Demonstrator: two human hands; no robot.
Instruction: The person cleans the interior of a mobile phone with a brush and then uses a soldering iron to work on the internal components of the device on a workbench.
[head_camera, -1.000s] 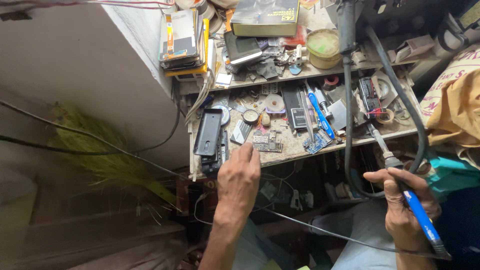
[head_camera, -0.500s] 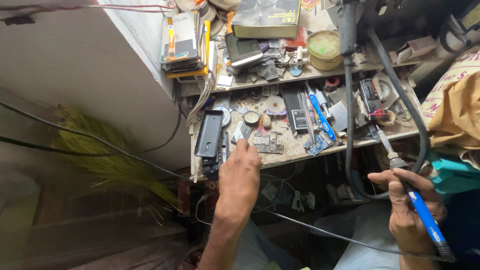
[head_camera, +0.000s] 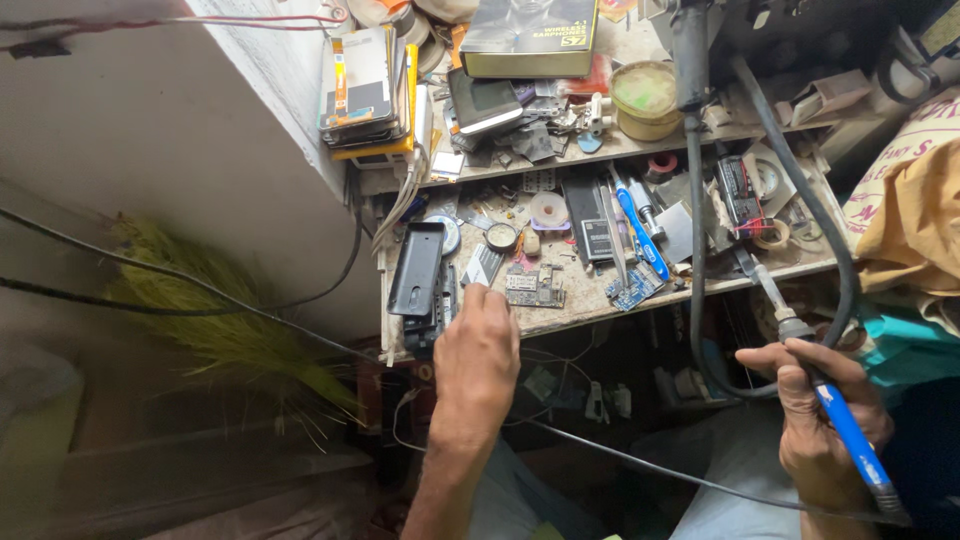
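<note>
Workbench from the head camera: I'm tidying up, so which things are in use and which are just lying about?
In use:
right hand holding the blue-handled soldering iron
left hand reaching the small green circuit boards

Lying about:
black phone back cover
blue-handled screwdriver
round yellow tin

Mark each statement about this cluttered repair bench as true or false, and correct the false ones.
1. The right hand holds a blue-handled soldering iron. True.
2. The left hand holds a hammer. False: its fingers reach the bench edge by small circuit boards; what they grip, if anything, is hidden.
3. A black phone cover lies on the lower shelf, left of the left hand. True.
4. The iron's tip touches the circuit boards. False: it points up, away from them, on the right.
</note>
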